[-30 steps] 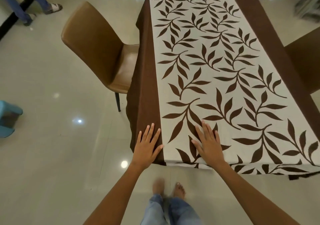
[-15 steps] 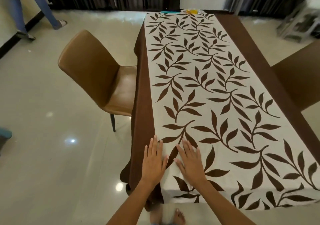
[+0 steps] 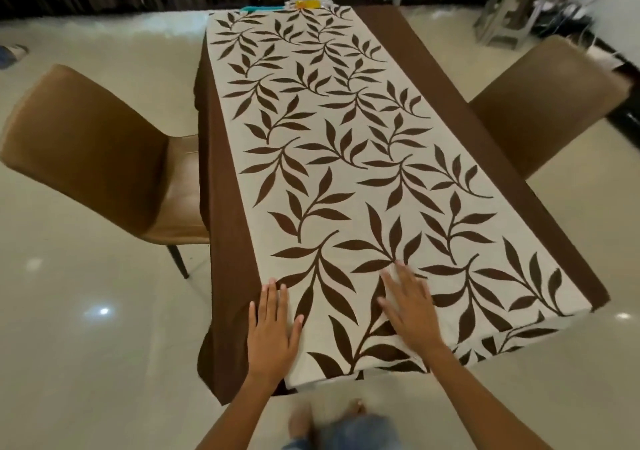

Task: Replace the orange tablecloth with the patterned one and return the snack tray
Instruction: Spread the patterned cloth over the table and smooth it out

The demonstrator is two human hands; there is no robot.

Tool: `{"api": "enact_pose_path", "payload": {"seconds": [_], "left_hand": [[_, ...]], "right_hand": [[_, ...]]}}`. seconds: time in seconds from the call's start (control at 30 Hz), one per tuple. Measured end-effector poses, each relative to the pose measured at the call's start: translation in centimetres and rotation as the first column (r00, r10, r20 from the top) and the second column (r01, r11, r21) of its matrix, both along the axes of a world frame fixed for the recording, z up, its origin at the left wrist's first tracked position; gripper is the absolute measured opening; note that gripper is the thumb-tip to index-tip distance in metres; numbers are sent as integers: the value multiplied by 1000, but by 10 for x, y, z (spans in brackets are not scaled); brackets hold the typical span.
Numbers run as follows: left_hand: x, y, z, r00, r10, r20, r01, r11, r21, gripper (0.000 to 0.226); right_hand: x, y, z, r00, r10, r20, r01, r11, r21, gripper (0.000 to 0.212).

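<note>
Patterned tablecloth covers the surface; both hands, left and right, press flat, smoothing it. Next: fetch what may be the snack tray at the far end.

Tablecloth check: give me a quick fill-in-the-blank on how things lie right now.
1. Both hands lie ____ on the tablecloth.
2. The left hand rests near the cloth's ____ border.
3. The cloth's pattern shows brown ____.
4. A chair stands on ____ side of the table.

Missing: flat; brown; leaves; each
</note>
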State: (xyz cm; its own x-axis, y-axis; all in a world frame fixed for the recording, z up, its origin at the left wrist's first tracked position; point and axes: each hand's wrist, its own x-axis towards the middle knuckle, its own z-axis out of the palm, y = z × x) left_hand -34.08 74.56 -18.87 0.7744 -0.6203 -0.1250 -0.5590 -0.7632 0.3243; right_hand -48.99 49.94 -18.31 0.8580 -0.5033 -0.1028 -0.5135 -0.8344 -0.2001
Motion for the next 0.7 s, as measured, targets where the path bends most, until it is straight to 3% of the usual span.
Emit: {"api": "enact_pose_path", "payload": {"seconds": [0.3,0.4,0.5,0.7], "left_hand": [[-1,-1,4,1000,12,-8,-12,1000,12,73],[-8,-20,11,987,153,-55,-156,985,-71,65],[-36,-67,24,962,259,-91,-269,953,-140,49],[-150,-242,38,980,161,-118,-180,967,-180,45]], "right_hand": [[-74,-99,8,965,-260,32,260,965,20,66],[-104,-139,10,945,-328,12,327,944,43,65],[-141,-179,13,938,-346,-11,346,936,69,66],[-218,-258,20,977,-211,-16,212,975,70,56]]}}
